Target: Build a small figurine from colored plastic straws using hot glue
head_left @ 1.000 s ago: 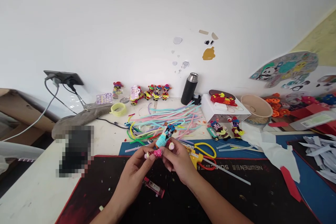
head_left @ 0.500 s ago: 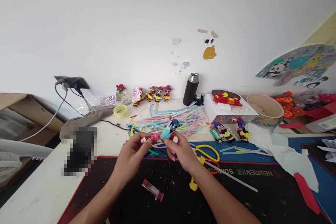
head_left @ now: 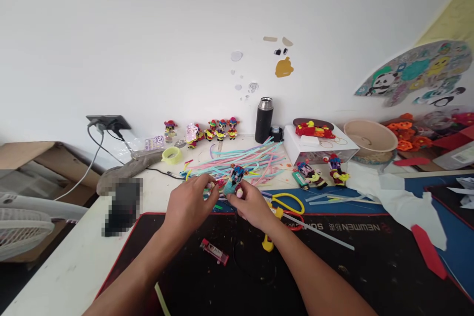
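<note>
Over the near edge of the pipe-cleaner heap, my right hand point(head_left: 254, 206) is closed around a small fuzzy doll point(head_left: 230, 187) with a blue headdress and a turquoise body. A pale pink ball shows on the doll beside my right fingers. My left hand point(head_left: 191, 203) is pinched on a small pink-and-red fuzzy piece point(head_left: 219, 183) at the doll's left side. The back of that hand hides much of the piece, and I cannot tell whether it is joined to the doll. Pastel pipe cleaners point(head_left: 252, 160) lie just behind both hands.
A red lighter point(head_left: 214, 252) lies on the black mat point(head_left: 177, 266). To the right are a yellow-handled tool point(head_left: 268, 243) and clear glue sticks point(head_left: 318, 231). Behind stand finished dolls point(head_left: 221, 129), a black flask point(head_left: 264, 121), a white box point(head_left: 320, 150), and yellow tape point(head_left: 171, 155).
My left hand has turned so its back now covers more of the pink piece. The doll has shifted slightly left and stands more upright. The camera view has moved a little.
</note>
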`<state>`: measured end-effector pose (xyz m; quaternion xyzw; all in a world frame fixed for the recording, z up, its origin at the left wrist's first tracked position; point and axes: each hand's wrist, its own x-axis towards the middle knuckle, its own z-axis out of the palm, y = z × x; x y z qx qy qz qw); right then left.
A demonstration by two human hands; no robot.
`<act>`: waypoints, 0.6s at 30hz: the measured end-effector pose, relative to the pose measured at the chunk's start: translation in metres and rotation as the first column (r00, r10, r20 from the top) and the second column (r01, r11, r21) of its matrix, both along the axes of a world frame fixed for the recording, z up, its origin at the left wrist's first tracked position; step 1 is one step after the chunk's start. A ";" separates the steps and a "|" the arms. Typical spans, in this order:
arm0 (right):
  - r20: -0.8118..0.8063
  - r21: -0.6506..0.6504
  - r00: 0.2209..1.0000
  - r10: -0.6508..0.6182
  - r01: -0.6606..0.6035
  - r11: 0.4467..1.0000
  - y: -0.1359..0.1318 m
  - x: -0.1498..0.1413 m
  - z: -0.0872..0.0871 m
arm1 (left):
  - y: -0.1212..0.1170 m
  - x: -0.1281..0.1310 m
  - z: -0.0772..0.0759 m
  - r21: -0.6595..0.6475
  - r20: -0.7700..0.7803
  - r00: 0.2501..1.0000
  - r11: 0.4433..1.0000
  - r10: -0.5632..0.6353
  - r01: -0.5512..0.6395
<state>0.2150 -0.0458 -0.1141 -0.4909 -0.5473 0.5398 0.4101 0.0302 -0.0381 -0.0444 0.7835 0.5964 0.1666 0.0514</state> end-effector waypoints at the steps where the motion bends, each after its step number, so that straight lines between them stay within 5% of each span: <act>1: 0.003 0.003 1.000 -0.001 0.001 1.000 0.001 0.000 -0.001 | -0.001 0.000 0.000 0.005 -0.022 1.000 1.000 -0.001 0.001; 18: 0.126 0.023 0.992 -0.005 0.002 1.000 -0.004 -0.001 0.014 | -0.007 0.012 0.002 0.070 -0.227 0.974 0.997 -0.028 0.045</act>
